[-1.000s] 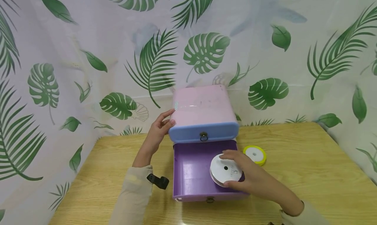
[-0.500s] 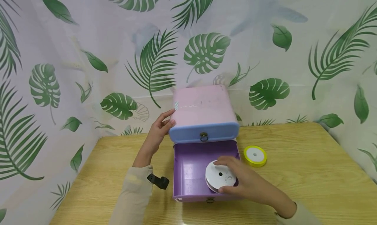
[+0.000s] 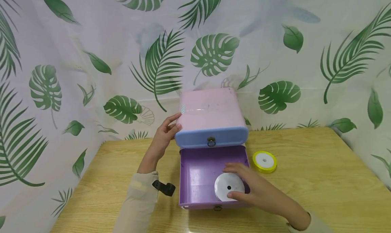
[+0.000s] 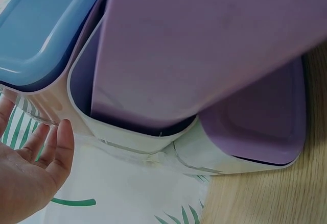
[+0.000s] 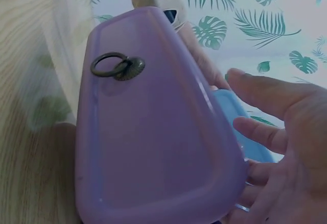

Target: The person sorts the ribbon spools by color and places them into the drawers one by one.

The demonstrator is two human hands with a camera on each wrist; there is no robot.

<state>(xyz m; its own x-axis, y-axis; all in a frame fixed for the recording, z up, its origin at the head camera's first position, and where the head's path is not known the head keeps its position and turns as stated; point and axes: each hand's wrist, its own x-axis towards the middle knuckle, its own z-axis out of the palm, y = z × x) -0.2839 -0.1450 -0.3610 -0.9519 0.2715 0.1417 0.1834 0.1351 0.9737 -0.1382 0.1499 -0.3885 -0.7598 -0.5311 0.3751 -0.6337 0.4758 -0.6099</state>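
A small chest of drawers with a pink top (image 3: 210,107) and a blue upper drawer front (image 3: 195,139) stands against the backdrop. Its purple drawer (image 3: 195,178) is pulled out. My left hand (image 3: 162,139) rests its fingers on the chest's left side. Inside the drawer, at the front right, a white ribbon spool (image 3: 221,185) lies flat. Around the spool's right side, my right hand (image 3: 259,189) spreads its thumb and fingers, partly covering it. In the right wrist view, loosely bent fingers (image 5: 260,132) are at the drawer's side.
To the right of the chest, a yellow-rimmed ribbon spool (image 3: 264,160) lies on the wooden table (image 3: 311,172). Below the open drawer, the left wrist view shows another purple drawer front (image 4: 260,112), closed. A leaf-printed cloth (image 3: 122,56) hangs behind.
The white spool has moved down and left into the drawer and now lies flat, its fingers released. My right hand followed it down. The left hand has stayed in place.
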